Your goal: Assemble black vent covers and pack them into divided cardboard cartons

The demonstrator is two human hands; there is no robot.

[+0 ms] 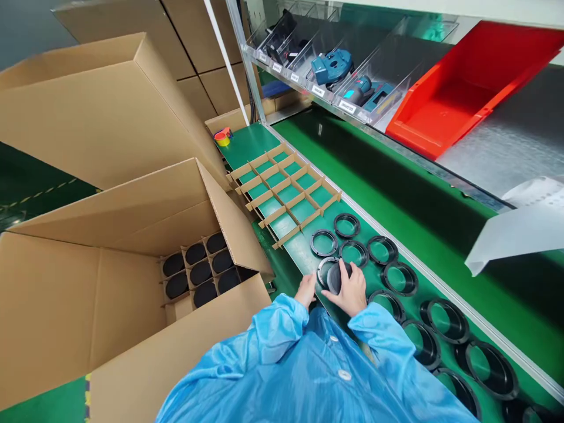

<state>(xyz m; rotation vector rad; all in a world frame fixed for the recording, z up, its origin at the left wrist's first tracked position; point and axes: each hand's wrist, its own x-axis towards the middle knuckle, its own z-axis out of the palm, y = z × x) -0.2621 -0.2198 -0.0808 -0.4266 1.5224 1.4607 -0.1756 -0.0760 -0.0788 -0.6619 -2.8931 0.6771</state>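
Note:
My right hand (351, 289) is closed around a small stack of black plastic rings (335, 276) held just above the green bench. My left hand (305, 290) steadies the stack's left edge with its fingertips. Both arms wear light blue sleeves. Several more black rings (399, 278) lie in two rows on the green bench surface (308, 249), running toward the lower right. An open cardboard box (132, 305) to my left holds stacked black rings (200, 272) inside divider cells.
A loose cardboard divider grid (284, 191) lies on the bench beyond the rings. A tape roll (222, 137) sits farther back. Above, a shelf carries clear bins with blue parts (333, 66) and a red bin (462, 88). A white sheet (520, 229) hangs at right.

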